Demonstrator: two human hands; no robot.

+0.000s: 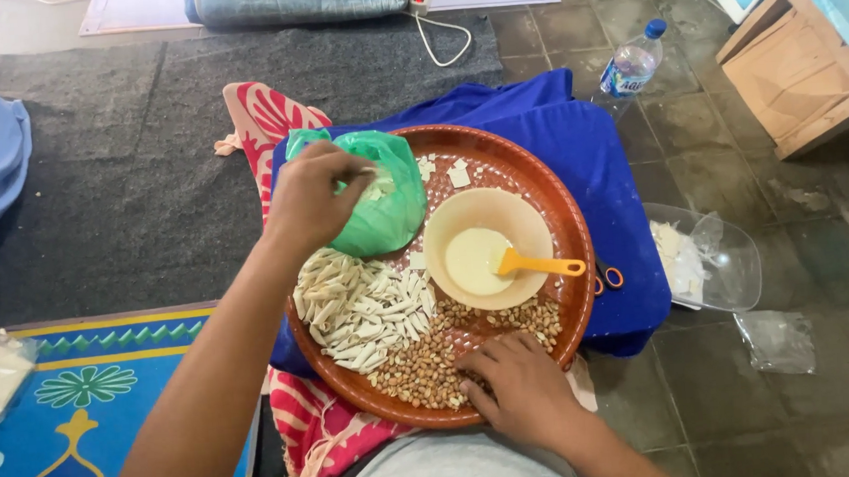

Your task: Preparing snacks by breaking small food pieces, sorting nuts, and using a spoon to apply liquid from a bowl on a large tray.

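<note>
green bag [383,207] pinched by left hand [309,201]; right hand [517,385] on peanuts [423,366].

A round reddish-brown woven tray [569,222] rests on a folded blue cloth [576,141] over a tiled floor. The left hand [312,196] reaches into an open green plastic bag [388,206] at the tray's upper left, fingertips pinched, apparently on a small white piece. The right hand [517,385] lies palm-down on a heap of brown peanuts [423,366] along the near rim. A pile of pale folded wrappers [360,306] sits between bag and peanuts. A cream plastic bowl [489,249] holds whitish paste and an orange spoon [539,263]. A clear plastic bottle with a blue cap [633,61] stands beyond the cloth.
</note>
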